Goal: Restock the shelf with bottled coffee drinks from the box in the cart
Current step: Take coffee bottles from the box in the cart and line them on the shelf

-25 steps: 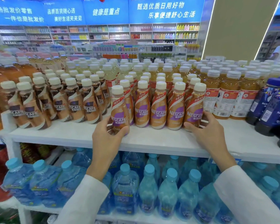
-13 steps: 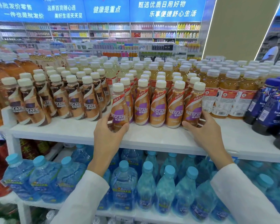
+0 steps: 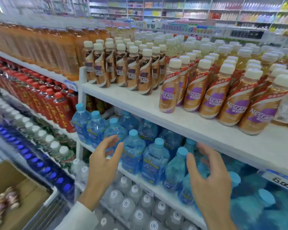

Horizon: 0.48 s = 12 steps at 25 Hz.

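Note:
A row of tan-and-purple Nescafe coffee bottles (image 3: pixel 213 95) with cream caps stands at the front of the white shelf (image 3: pixel 198 128). Darker brown Nescafe bottles (image 3: pixel 128 70) stand further left on the same shelf. My left hand (image 3: pixel 103 165) and my right hand (image 3: pixel 208 176) hang below the shelf edge, in front of the blue water bottles. Both hands are empty, with fingers spread. At the lower left is the cardboard box (image 3: pixel 25 191) in the cart, with blurred coffee bottles (image 3: pixel 3 203) inside it.
Blue-capped water bottles (image 3: pixel 155 161) fill the level under the coffee shelf, clear white-capped bottles (image 3: pixel 135 206) the level below. Red-capped drinks (image 3: pixel 45 100) and amber tea bottles (image 3: pixel 45 45) fill the unit to the left. Yellow drinks (image 3: pixel 239 62) stand behind the coffee.
Both hands have let go of the end bottles of the coffee row and dropped below the shelf edge. The view has swung left and down, which brings the box into sight.

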Each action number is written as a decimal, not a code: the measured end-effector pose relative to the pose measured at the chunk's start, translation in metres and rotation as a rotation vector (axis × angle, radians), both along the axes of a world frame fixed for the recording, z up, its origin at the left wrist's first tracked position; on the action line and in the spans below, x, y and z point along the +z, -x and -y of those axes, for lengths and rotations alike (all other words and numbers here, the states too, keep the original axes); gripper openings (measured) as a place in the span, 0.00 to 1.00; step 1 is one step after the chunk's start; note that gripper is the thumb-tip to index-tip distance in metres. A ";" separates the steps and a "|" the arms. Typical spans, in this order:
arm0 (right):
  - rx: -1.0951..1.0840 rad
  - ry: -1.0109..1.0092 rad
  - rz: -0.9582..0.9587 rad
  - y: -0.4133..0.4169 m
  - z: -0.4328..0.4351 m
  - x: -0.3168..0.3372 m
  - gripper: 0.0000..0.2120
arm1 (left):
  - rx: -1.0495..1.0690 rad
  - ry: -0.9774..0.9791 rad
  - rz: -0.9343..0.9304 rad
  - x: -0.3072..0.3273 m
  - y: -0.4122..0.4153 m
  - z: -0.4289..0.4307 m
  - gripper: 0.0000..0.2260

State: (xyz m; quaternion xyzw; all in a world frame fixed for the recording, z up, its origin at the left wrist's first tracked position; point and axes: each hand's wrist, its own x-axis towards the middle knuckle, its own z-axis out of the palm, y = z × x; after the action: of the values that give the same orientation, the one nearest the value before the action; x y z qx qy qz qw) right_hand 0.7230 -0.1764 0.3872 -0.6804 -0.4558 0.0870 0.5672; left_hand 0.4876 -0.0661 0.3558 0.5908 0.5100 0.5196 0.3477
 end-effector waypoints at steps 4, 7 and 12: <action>0.201 0.058 0.037 0.084 -0.004 -0.049 0.15 | 0.195 0.190 0.004 -0.048 0.090 0.051 0.13; 0.385 0.288 0.052 0.142 -0.013 -0.088 0.19 | 0.345 0.282 0.048 -0.082 0.164 0.088 0.11; 0.740 0.699 0.015 0.254 -0.029 -0.139 0.31 | 0.566 0.353 0.127 -0.120 0.280 0.142 0.08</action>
State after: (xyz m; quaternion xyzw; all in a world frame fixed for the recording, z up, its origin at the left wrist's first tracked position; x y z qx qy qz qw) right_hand 0.4692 -0.1473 0.2484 -0.6231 -0.6141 0.4243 0.2335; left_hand 0.2077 -0.2082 0.2362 0.3230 0.7131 0.5349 0.3178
